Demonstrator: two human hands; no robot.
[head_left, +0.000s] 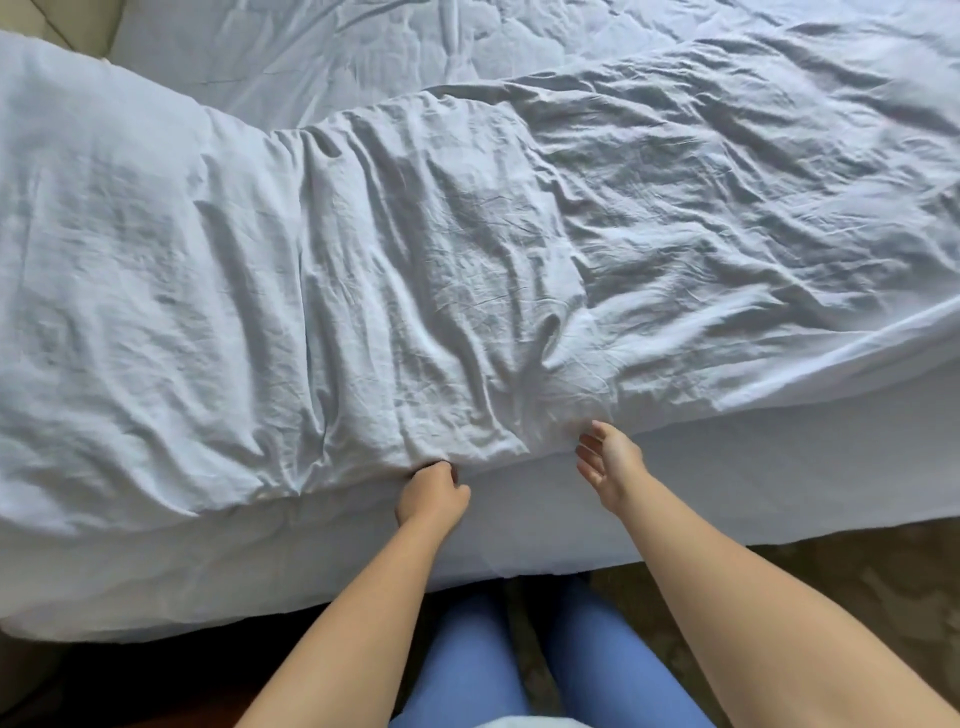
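Duvet (415, 270), pale blue and rumpled, lies across a bed (675, 499). Left hand (432, 491) grips its near edge with curled fingers; right hand (608, 460) hovers beside it, fingers loosely spread.

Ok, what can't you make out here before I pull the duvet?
All head view:
- Left hand fingertips: tucked into the duvet edge it grips, hidden by fabric and knuckles.
- Right hand: open at the duvet edge; blur hides whether it touches.
- Duvet corners: cut off by the left and right frame edges.
- What lies under the duvet: covered.
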